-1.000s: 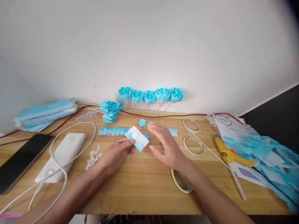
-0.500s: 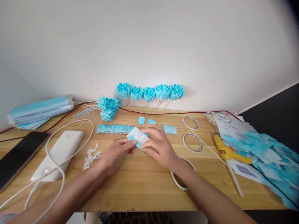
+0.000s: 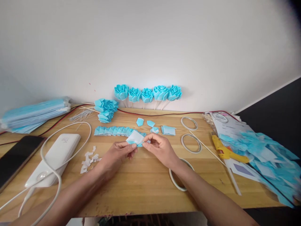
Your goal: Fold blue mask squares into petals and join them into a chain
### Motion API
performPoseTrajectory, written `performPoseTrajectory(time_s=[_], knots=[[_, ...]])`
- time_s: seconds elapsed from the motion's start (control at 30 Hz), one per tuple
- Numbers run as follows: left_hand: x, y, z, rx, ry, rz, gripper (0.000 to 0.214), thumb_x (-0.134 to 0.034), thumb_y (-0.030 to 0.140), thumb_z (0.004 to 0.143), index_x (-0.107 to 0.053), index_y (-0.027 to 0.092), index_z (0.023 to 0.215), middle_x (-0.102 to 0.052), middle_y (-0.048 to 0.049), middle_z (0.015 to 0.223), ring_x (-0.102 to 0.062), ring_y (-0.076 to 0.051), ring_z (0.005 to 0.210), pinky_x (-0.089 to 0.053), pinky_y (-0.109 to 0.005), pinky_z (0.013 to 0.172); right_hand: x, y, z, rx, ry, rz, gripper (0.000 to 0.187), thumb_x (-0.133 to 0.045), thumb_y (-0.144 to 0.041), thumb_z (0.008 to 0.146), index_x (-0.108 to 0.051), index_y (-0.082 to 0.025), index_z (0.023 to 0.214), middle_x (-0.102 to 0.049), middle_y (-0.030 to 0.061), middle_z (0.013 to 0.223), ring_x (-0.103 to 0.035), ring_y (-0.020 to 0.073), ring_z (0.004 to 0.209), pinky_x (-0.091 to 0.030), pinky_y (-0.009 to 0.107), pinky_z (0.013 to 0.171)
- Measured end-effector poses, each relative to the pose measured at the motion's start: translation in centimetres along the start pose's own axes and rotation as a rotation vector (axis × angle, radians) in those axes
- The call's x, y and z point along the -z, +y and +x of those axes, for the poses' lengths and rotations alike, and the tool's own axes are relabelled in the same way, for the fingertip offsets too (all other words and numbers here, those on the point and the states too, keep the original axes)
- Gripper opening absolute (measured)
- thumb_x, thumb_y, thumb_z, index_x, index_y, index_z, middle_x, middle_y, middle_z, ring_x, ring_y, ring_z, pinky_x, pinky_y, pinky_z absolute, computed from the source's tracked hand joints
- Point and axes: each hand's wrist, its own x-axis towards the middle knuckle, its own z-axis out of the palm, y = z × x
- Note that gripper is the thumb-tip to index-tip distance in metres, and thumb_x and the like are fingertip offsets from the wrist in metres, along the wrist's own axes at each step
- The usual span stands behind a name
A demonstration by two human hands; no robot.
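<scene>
Both hands pinch one small white and light-blue folded piece (image 3: 135,137) just above the wooden table (image 3: 141,185). My left hand (image 3: 118,152) grips its left lower edge with thumb and fingertips. My right hand (image 3: 160,149) pinches its right edge. Behind the piece lies a row of overlapped blue folded petals (image 3: 110,131). Loose blue petals (image 3: 140,121) and a small blue stack (image 3: 168,130) lie a little further back.
Several blue paper roses (image 3: 147,93) lean on the wall, with another rose (image 3: 105,108) lying left. Tape rings (image 3: 191,143) and a yellow glue gun (image 3: 225,153) sit right, beside blue scraps (image 3: 263,150). A white power bank (image 3: 55,157), cable, phone (image 3: 14,160) and blue mask stack (image 3: 33,114) lie left.
My right hand came in from open beside the piece and closed on its right edge. The piece now sits lower and more folded between both hands.
</scene>
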Motion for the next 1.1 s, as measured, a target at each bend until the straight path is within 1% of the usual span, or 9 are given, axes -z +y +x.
performPoseTrajectory(time_s=[0.07,0.17,0.23,0.4,0.53,0.63,0.8,0.93,1.1], knots=[[0.04,-0.06,0.05,-0.004,-0.002,0.009,0.031,-0.077,0.043,0.07,-0.069,0.013,0.062,-0.059,-0.0011,0.059,-0.048,-0.011,0.058,-0.036,-0.024,0.059,-0.04,0.09,-0.02,-0.026,0.01,0.04,0.012,-0.064,-0.03,0.083,-0.062,-0.02,0.089,-0.061,-0.0006,0.081,-0.054,0.0122,0.072,-0.044,0.025,0.068],[0.05,0.01,0.01,-0.027,0.009,0.052,0.033,-0.073,0.045,0.072,-0.068,0.014,0.064,-0.058,-0.0007,0.06,-0.047,-0.011,0.059,-0.036,-0.024,0.059,-0.08,0.18,-0.03,-0.048,-0.016,0.109,0.028,-0.064,-0.029,0.083,-0.06,-0.022,0.109,-0.061,-0.0005,0.082,-0.056,0.0135,0.077,-0.045,0.027,0.071],[0.05,0.18,-0.02,-0.048,0.014,0.124,0.035,-0.07,0.047,0.074,-0.068,0.014,0.065,-0.057,-0.0002,0.06,-0.047,-0.011,0.059,-0.036,-0.024,0.059,-0.1,0.17,-0.04,-0.045,-0.017,0.102,0.036,-0.064,-0.029,0.082,-0.059,-0.022,0.117,-0.061,-0.0001,0.084,-0.056,0.0138,0.078,-0.045,0.027,0.073],[0.01,0.59,0.09,-0.083,0.057,0.327,0.034,-0.073,0.046,0.066,-0.064,0.014,0.059,-0.05,0.003,0.053,-0.042,-0.01,0.055,-0.033,-0.023,0.056,-0.13,0.07,-0.11,-0.053,0.008,0.043,0.035,-0.063,-0.029,0.083,-0.063,-0.023,0.117,-0.061,0.0006,0.083,-0.056,0.0144,0.077,-0.045,0.028,0.072],[-0.15,0.68,0.16,-0.087,0.092,0.369,0.033,-0.069,0.047,0.066,-0.062,0.015,0.058,-0.049,0.0033,0.052,-0.04,-0.01,0.053,-0.032,-0.023,0.053,-0.15,0.13,-0.18,-0.058,-0.058,0.069,0.034,-0.062,-0.032,0.084,-0.063,-0.024,0.117,-0.063,0.0014,0.086,-0.057,0.0155,0.078,-0.046,0.029,0.073],[-0.34,0.75,0.11,-0.097,0.081,0.383,0.035,-0.068,0.046,0.066,-0.058,0.015,0.053,-0.047,0.0038,0.051,-0.037,-0.009,0.052,-0.029,-0.022,0.052,-0.11,0.19,-0.21,-0.062,-0.085,0.084,0.029,-0.061,-0.034,0.086,-0.065,-0.023,0.112,-0.063,0.001,0.084,-0.057,0.0154,0.077,-0.046,0.029,0.073],[-0.46,0.83,0.01,-0.117,0.071,0.383,0.033,-0.068,0.044,0.066,-0.058,0.015,0.055,-0.045,0.0044,0.052,-0.035,-0.008,0.053,-0.027,-0.021,0.052,-0.06,-0.02,-0.2,-0.061,-0.057,0.051,0.015,-0.061,-0.033,0.085,-0.063,-0.019,0.087,-0.054,-0.0023,0.072,-0.048,0.0113,0.066,-0.04,0.024,0.062],[-0.15,0.72,0.09,-0.118,0.06,0.389,0.03,-0.066,0.044,0.07,-0.062,0.015,0.061,-0.048,0.0036,0.055,-0.039,-0.009,0.054,-0.031,-0.021,0.053,-0.11,-0.25,-0.14,-0.068,-0.053,0.051,0.015,-0.061,-0.032,0.083,-0.057,-0.019,0.078,-0.048,-0.0038,0.068,-0.044,0.0101,0.063,-0.037,0.022,0.059],[0.04,0.91,0.11,-0.183,0.078,0.374,0.027,-0.064,0.042,0.073,-0.06,0.017,0.062,-0.051,0.0029,0.059,-0.041,-0.01,0.056,-0.036,-0.022,0.055,-0.23,0.04,-0.12,-0.118,-0.093,-0.006,0.017,-0.061,-0.03,0.082,-0.053,-0.018,0.072,-0.047,-0.0044,0.066,-0.042,0.0096,0.061,-0.034,0.022,0.057]])
